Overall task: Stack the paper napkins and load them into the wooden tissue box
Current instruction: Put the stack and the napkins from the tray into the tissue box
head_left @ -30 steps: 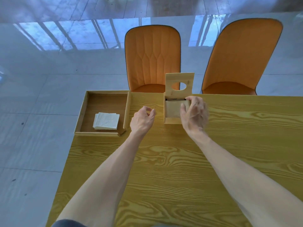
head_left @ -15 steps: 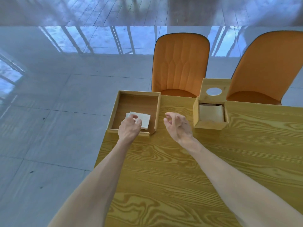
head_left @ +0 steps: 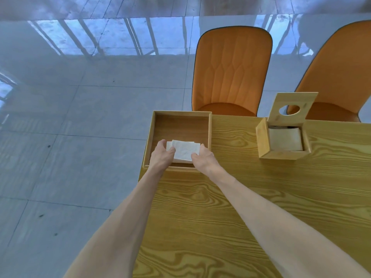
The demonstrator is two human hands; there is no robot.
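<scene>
A small pile of white paper napkins (head_left: 184, 151) lies in the near part of a shallow wooden tray (head_left: 210, 129) at the table's left corner. My left hand (head_left: 162, 156) presses against the pile's left side and my right hand (head_left: 202, 157) against its right side, fingers curled around the edges. To the right stands the wooden tissue box (head_left: 262, 140), its lid (head_left: 292, 107) with a round hole tipped up at the back. A layer of napkins (head_left: 285, 139) shows inside the box.
The yellow wood-grain table (head_left: 251, 197) ends just left of the tray, with grey tiled floor (head_left: 70, 137) beyond. Two orange chairs (head_left: 232, 73) (head_left: 341, 77) stand behind the table's far edge.
My right hand left the tissue box and came over to the tray. Both hands now grip the napkin pile from either side. The view has swung left.
</scene>
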